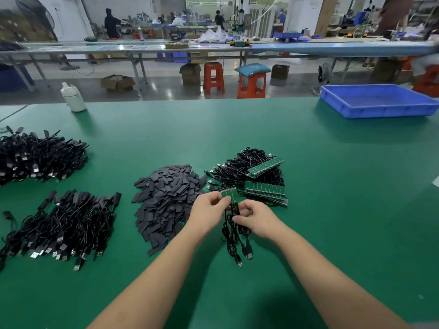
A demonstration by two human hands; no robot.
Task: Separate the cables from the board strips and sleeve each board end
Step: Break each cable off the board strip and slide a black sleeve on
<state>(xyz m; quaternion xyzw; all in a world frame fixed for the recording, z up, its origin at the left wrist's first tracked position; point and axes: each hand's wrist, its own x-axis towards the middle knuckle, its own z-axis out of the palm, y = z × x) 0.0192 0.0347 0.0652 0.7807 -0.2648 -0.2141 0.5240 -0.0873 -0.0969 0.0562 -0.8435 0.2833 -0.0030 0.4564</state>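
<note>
My left hand (209, 210) pinches a short green board strip (228, 193) above the green table. My right hand (254, 217) pinches the black cables (234, 236) that hang from the strip's lower edge, their USB plugs lying on the mat. Just behind my hands lies a heap of board strips with cables (256, 176) attached. A pile of flat dark grey sleeves (166, 200) sits to the left of my hands. Two heaps of black cables with sleeved ends lie further left: a near heap (64, 224) and a far heap (38, 157).
A blue plastic tray (377, 100) stands at the table's far right. A white bottle (72, 97) is at the far left edge. Beyond the table are red stools (251, 84), cardboard boxes, long workbenches and people working.
</note>
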